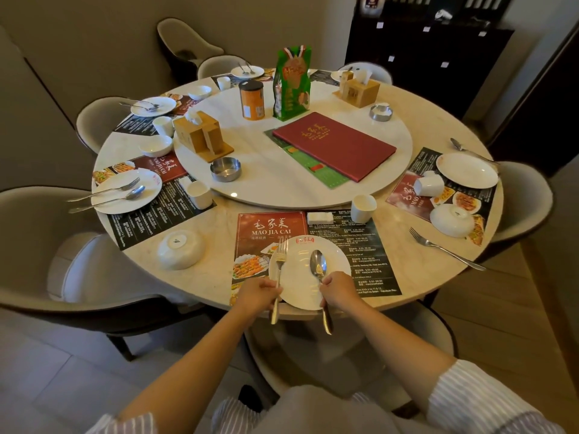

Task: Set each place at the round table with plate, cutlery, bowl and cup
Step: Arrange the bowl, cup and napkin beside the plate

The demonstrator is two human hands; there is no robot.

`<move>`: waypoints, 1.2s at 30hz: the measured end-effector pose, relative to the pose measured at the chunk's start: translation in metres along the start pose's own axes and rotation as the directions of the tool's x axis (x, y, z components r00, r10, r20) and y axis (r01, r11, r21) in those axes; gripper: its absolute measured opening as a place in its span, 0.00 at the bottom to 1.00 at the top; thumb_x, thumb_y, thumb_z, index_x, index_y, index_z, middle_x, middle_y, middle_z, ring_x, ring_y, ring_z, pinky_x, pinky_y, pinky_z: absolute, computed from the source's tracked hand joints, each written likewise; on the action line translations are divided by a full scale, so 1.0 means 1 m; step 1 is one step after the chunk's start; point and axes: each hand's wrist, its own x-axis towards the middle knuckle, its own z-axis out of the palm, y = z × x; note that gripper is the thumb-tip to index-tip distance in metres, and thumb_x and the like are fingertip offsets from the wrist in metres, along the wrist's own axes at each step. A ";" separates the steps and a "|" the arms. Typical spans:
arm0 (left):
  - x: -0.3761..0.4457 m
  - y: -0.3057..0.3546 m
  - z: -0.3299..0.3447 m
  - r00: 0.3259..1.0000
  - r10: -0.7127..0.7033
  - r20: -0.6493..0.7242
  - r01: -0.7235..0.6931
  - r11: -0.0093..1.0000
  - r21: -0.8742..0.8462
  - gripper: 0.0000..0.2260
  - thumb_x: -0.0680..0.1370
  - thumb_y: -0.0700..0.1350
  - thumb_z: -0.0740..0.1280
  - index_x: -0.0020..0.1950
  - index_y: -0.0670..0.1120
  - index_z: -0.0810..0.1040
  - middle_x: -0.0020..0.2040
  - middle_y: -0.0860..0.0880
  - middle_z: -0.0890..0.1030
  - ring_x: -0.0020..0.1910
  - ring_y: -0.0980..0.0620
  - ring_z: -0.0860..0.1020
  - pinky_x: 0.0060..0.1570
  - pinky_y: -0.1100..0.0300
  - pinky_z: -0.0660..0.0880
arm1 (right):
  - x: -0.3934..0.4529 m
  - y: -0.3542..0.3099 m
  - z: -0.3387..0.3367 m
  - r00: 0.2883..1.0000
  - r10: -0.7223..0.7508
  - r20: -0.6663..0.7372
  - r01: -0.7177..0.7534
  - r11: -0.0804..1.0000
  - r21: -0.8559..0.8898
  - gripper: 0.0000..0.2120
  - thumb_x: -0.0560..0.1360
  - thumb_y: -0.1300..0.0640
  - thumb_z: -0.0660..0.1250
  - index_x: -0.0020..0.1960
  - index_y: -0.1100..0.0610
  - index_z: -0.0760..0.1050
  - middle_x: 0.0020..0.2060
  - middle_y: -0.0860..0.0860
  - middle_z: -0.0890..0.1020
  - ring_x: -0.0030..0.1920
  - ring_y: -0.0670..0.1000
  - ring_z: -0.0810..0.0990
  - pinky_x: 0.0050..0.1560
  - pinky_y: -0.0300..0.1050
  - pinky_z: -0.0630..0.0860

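Observation:
At the near place a white plate (pixel 300 277) sits on a red and black placemat (pixel 354 245). My left hand (pixel 257 292) grips a fork (pixel 279 261) by its handle, tines lying on the plate's left side. My right hand (pixel 336 291) grips a spoon (pixel 318 264), its bowl resting on the plate's right half. An upturned white bowl (pixel 180 249) lies to the left of the mat. A white cup (pixel 362 208) stands at the mat's far right corner.
The right place has a plate (pixel 466 170), a tipped cup (pixel 428 184), an upturned bowl (pixel 452 220), a loose fork (pixel 445 249) and a spoon (pixel 463 148). A lazy Susan (pixel 282 183) carries a red menu (pixel 333 145), ashtrays, tissue boxes and snack packs. Chairs ring the table.

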 end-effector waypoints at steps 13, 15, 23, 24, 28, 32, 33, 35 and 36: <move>-0.006 0.002 0.056 0.996 -0.074 -0.040 0.076 0.997 0.032 0.09 0.75 0.43 0.71 0.52 0.41 0.82 0.46 0.43 0.82 0.35 0.54 0.78 0.27 0.69 0.73 | -0.006 0.010 0.003 0.997 -0.056 -0.049 0.056 0.998 0.014 0.09 0.73 0.61 0.69 0.34 0.55 0.76 0.39 0.57 0.84 0.43 0.55 0.84 0.47 0.51 0.81; -0.007 0.003 0.058 0.996 -0.067 -0.057 0.070 0.996 0.054 0.09 0.75 0.44 0.71 0.52 0.41 0.82 0.47 0.44 0.82 0.34 0.54 0.78 0.26 0.70 0.72 | -0.007 0.011 0.003 0.997 -0.060 -0.055 0.062 0.998 0.027 0.06 0.73 0.61 0.69 0.37 0.57 0.78 0.40 0.57 0.84 0.44 0.56 0.84 0.48 0.51 0.81; -0.013 -0.004 0.065 0.993 0.070 -0.097 -0.049 0.979 0.196 0.13 0.75 0.44 0.71 0.58 0.42 0.78 0.47 0.48 0.81 0.38 0.53 0.82 0.33 0.67 0.78 | -0.007 0.016 0.007 0.996 -0.063 -0.068 0.069 0.994 0.090 0.08 0.73 0.60 0.69 0.40 0.51 0.72 0.42 0.54 0.83 0.44 0.55 0.83 0.47 0.50 0.81; -0.014 -0.005 0.066 0.992 0.082 -0.095 -0.061 0.977 0.203 0.13 0.75 0.44 0.71 0.58 0.42 0.78 0.47 0.48 0.81 0.39 0.52 0.82 0.33 0.66 0.78 | -0.007 0.016 0.007 0.996 -0.061 -0.072 0.067 0.993 0.094 0.09 0.73 0.60 0.69 0.38 0.50 0.72 0.43 0.54 0.83 0.44 0.55 0.83 0.47 0.50 0.81; -0.014 -0.006 0.069 0.987 0.121 -0.108 -0.094 0.970 0.225 0.14 0.75 0.43 0.71 0.59 0.42 0.77 0.50 0.48 0.80 0.42 0.51 0.82 0.37 0.61 0.81 | -0.006 0.018 0.008 0.995 -0.064 -0.077 0.071 0.993 0.094 0.11 0.73 0.59 0.70 0.37 0.49 0.71 0.42 0.54 0.83 0.43 0.54 0.84 0.47 0.51 0.81; -0.012 -0.005 0.070 0.986 0.124 -0.108 -0.097 0.968 0.230 0.14 0.75 0.42 0.71 0.60 0.42 0.76 0.49 0.49 0.78 0.38 0.53 0.82 0.36 0.62 0.81 | -0.004 0.018 0.007 0.994 -0.069 -0.080 0.075 0.994 0.080 0.09 0.73 0.59 0.70 0.38 0.51 0.72 0.43 0.54 0.83 0.44 0.54 0.83 0.48 0.49 0.81; -0.011 -0.005 0.070 0.986 0.128 -0.104 -0.101 0.966 0.238 0.14 0.75 0.42 0.70 0.60 0.42 0.76 0.50 0.48 0.78 0.38 0.53 0.82 0.36 0.61 0.81 | -0.003 0.018 0.006 0.994 -0.075 -0.080 0.081 0.994 0.075 0.08 0.73 0.59 0.70 0.39 0.51 0.72 0.43 0.54 0.83 0.45 0.54 0.83 0.47 0.48 0.80; -0.009 -0.006 0.070 0.985 0.139 -0.100 -0.109 0.960 0.257 0.15 0.75 0.42 0.71 0.60 0.42 0.76 0.51 0.47 0.79 0.39 0.52 0.82 0.38 0.59 0.82 | -0.001 0.019 0.006 0.993 -0.088 -0.076 0.093 0.994 0.062 0.10 0.73 0.59 0.70 0.37 0.50 0.71 0.43 0.54 0.84 0.45 0.54 0.83 0.48 0.47 0.80; -0.009 -0.006 0.070 0.985 0.137 -0.102 -0.106 0.959 0.264 0.15 0.75 0.43 0.71 0.60 0.42 0.76 0.52 0.47 0.79 0.40 0.52 0.82 0.38 0.58 0.82 | 0.000 0.019 0.007 0.993 -0.089 -0.078 0.094 0.994 0.061 0.11 0.73 0.59 0.70 0.37 0.49 0.70 0.43 0.55 0.84 0.45 0.54 0.83 0.48 0.47 0.80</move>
